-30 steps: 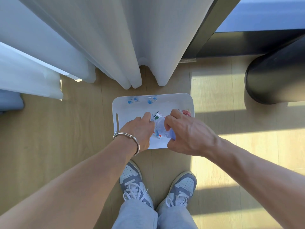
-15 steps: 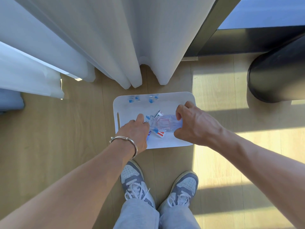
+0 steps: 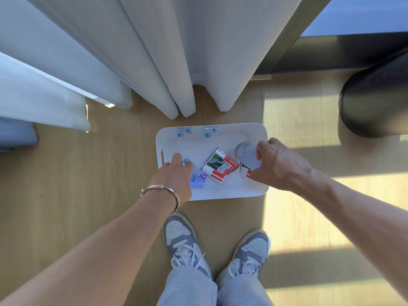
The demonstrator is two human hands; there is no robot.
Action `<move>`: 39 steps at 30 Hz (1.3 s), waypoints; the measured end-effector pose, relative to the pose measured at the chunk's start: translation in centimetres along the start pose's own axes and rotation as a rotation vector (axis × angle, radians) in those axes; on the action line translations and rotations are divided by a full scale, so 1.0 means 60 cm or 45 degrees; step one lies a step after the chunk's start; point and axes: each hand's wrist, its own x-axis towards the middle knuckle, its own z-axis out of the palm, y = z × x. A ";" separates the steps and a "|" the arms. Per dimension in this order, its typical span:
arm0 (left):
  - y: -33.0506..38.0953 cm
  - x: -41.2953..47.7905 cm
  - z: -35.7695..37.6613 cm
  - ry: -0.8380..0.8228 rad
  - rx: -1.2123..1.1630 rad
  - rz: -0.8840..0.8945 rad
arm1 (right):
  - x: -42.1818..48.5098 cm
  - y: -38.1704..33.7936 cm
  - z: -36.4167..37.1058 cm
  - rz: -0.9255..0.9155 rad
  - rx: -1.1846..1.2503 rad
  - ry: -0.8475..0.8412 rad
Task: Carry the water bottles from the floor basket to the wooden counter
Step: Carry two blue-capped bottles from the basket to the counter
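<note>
Over the basket point(image 3: 220, 193), the left hand point(image 3: 174, 180) clasped the left bottle point(image 3: 198, 177). The right hand point(image 3: 280, 166) gripped the right bottle point(image 3: 246, 153), with a pack point(image 3: 219, 165) lying between them.

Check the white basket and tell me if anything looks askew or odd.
A red-and-white printed item lies diagonally in the basket, between the blue-labelled bottle the left hand holds and the clear bottle the right hand grips. Whether it is a pack or a labelled bottle I cannot tell. Nothing looks spilled.
</note>
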 end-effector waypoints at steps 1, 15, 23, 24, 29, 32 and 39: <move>0.000 0.002 -0.002 -0.007 -0.008 0.004 | -0.003 -0.001 0.002 -0.025 0.008 -0.003; 0.019 0.017 -0.007 -0.087 -0.100 0.075 | -0.032 -0.046 0.028 -0.433 -0.079 -0.235; 0.022 0.011 -0.003 -0.063 0.002 0.145 | -0.028 -0.038 0.039 -0.453 -0.081 -0.214; 0.023 0.010 -0.004 -0.062 0.019 0.164 | -0.029 -0.039 0.038 -0.475 -0.096 -0.220; 0.022 0.008 -0.004 -0.046 0.021 0.244 | -0.025 -0.050 0.037 -0.509 -0.123 -0.228; 0.017 0.006 -0.012 -0.048 0.023 0.299 | -0.017 -0.054 0.041 -0.456 -0.073 -0.261; 0.022 0.002 -0.013 -0.049 0.040 0.303 | -0.002 -0.056 0.052 -0.371 -0.095 -0.315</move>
